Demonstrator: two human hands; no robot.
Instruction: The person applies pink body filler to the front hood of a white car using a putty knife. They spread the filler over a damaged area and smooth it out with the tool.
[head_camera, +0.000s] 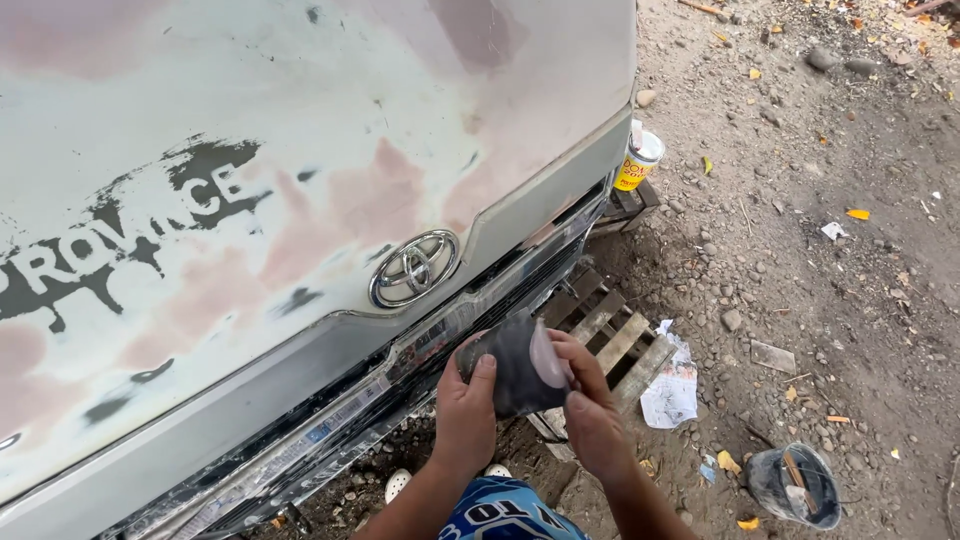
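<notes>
- The left hand (465, 415) and the right hand (592, 415) are both gripping a dark, worn sheet of sandpaper (520, 365), holding it between them in front of the lower edge of a vehicle's front panel (300, 150).
- The left hand's thumb is lying across the sheet's near left side, with its fingers curling behind the sheet; the right hand is pinching the sheet's right edge, where a pale patch is showing.
- The sandpaper is hanging in the air just below the grille strip (400, 370), close to it; whether it is touching the strip cannot be told.
- The front panel is looking sanded down, with pale grey-green paint, pinkish filler patches and remnants of black lettering; an oval chrome emblem (414, 267) is sitting above the grille strip.
- A wooden pallet (610, 330) is lying on the dirt ground (850, 300) under the vehicle's nose, just behind the hands.
- A crumpled sheet of paper (672, 385) is lying beside the pallet on its right.
- A yellow can (638, 160) is standing near the panel's right corner, well apart from the hands.
- A dark pot with a stick in it (795, 485) is sitting on the ground at the lower right.
- A blue patterned garment (510, 510) is showing at the bottom edge, between the forearms.
</notes>
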